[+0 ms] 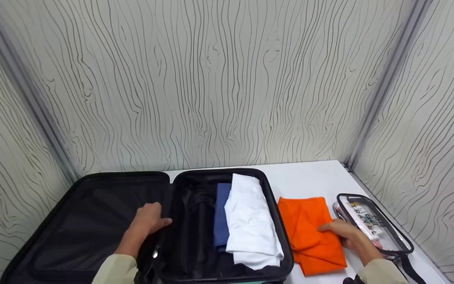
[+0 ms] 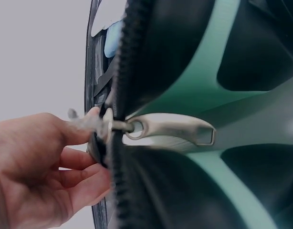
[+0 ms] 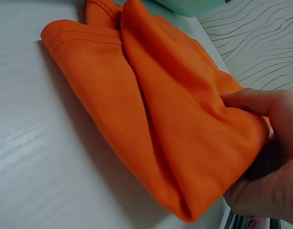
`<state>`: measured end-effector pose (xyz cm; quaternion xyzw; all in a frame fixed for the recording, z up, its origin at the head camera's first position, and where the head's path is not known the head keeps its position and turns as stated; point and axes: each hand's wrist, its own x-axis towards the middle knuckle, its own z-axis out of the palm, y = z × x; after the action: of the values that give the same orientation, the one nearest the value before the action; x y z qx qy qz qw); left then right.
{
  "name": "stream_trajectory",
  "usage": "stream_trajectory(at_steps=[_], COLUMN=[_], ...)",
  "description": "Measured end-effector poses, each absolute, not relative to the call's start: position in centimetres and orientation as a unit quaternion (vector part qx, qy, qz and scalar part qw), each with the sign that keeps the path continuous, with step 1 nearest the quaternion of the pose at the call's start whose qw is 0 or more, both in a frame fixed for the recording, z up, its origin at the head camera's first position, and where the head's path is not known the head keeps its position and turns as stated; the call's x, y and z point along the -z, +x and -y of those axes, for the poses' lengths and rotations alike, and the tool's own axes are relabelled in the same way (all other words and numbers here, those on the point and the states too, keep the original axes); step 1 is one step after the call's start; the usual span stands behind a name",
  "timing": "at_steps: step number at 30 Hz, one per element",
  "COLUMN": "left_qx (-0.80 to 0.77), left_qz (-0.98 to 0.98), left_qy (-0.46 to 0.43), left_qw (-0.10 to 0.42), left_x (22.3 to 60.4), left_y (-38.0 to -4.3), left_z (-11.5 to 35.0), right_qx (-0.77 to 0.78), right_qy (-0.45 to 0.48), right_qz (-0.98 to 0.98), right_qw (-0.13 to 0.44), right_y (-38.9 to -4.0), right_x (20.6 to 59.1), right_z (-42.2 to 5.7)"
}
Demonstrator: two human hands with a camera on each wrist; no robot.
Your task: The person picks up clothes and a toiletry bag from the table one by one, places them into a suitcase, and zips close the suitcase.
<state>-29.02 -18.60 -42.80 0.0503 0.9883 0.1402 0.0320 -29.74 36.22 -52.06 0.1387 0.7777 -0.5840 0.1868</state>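
A black-lined suitcase (image 1: 268, 193) lies opened flat, its lid half to the left. My left hand (image 1: 148, 219) is at the inner edge between the halves; in the left wrist view its thumb and curled fingers hold the suitcase edge beside the zipper and a metal zipper pull (image 2: 172, 128). To the suitcase's right, my right hand (image 1: 347, 232) grips the right side of a folded orange shirt (image 1: 309, 236). In the right wrist view the thumb presses on top of the orange cloth, with the other fingers partly hidden underneath and that side raised.
Inside the right half, a folded white garment (image 1: 250, 221) overlaps a folded blue one (image 1: 222, 217). A clear zip pouch (image 1: 373, 225) with black trim and small items stands at the right. Patterned wall panels (image 1: 227, 86) border the white table (image 1: 309, 177).
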Motion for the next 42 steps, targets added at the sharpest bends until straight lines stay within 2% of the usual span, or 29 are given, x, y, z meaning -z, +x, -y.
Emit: stream_trajectory(at_steps=[12,22,32,42], left_qx=[-0.138,-0.141,-0.146,-0.150], left_qz=[-0.989,-0.988,-0.988,-0.987], left_qy=[0.047,0.040,0.050,0.056], left_qw=[0.035,0.038,0.028,0.024], left_x=[42.8,42.9,42.8,42.6], left_y=[-29.1,-29.0,-29.0,-28.9], left_z=[18.9,18.9,18.8,18.6], right_qx=[0.641,0.608,0.519,0.421], right_qy=[0.026,-0.055,-0.014,-0.028], right_qz=[-0.734,-0.771,-0.848,-0.906], right_qw=[0.225,0.183,0.108,0.039], right_y=[-29.1,-28.8,-27.7,-27.0], right_x=[52.2,50.3,47.0,43.2], right_z=[-36.5,-34.9,-33.4,-32.4])
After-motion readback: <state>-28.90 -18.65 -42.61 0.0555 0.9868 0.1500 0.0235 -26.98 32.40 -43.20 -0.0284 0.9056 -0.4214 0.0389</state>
